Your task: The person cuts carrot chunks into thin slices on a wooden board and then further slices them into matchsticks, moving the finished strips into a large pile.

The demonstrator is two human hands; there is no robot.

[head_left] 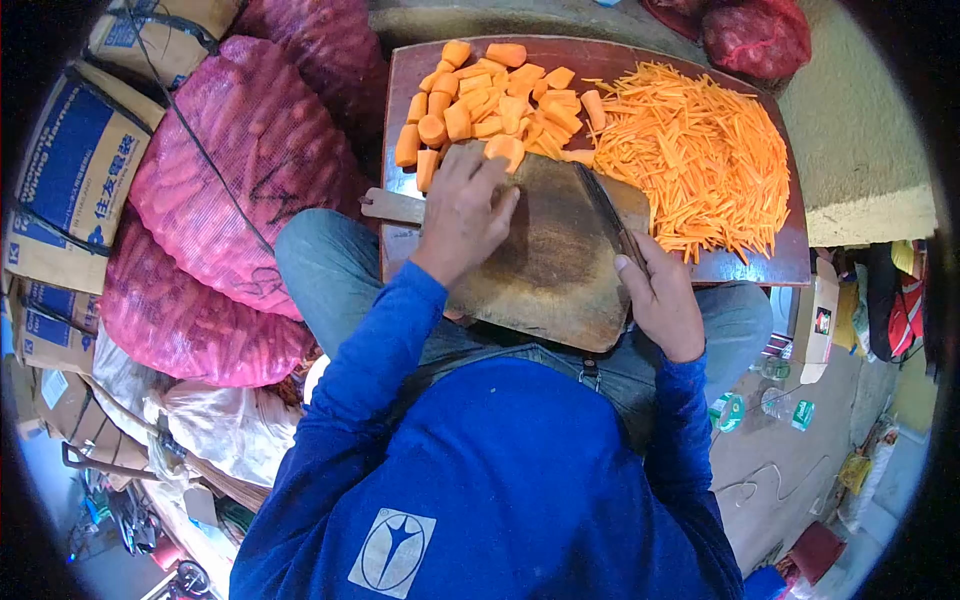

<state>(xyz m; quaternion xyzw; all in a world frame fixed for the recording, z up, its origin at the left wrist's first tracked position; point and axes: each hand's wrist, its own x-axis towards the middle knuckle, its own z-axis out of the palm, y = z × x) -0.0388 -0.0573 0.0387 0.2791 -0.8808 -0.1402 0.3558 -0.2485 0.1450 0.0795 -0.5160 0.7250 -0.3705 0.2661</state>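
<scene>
In the head view my right hand (660, 300) grips a knife (603, 205) by its handle, the blade lying over the right side of a worn wooden cutting board (550, 250). My left hand (465, 215) is over the board's left part, fingers bent with the thumb apart, close to the carrot pieces. Nothing shows in its grasp. Peeled carrot chunks (456, 122) and carrot slices (500, 100) are grouped beyond the board. To their right spreads a large heap of carrot shreds (700, 160). Both groups lie on a dark red tabletop (795, 262).
Pink mesh sacks (245, 170) and cardboard boxes (75, 160) crowd the left side. Another red mesh bag (757, 38) sits at the back right. A flat wooden handle (395, 207) juts out left of the board. Plastic bottles (780, 405) lie on the floor to the right.
</scene>
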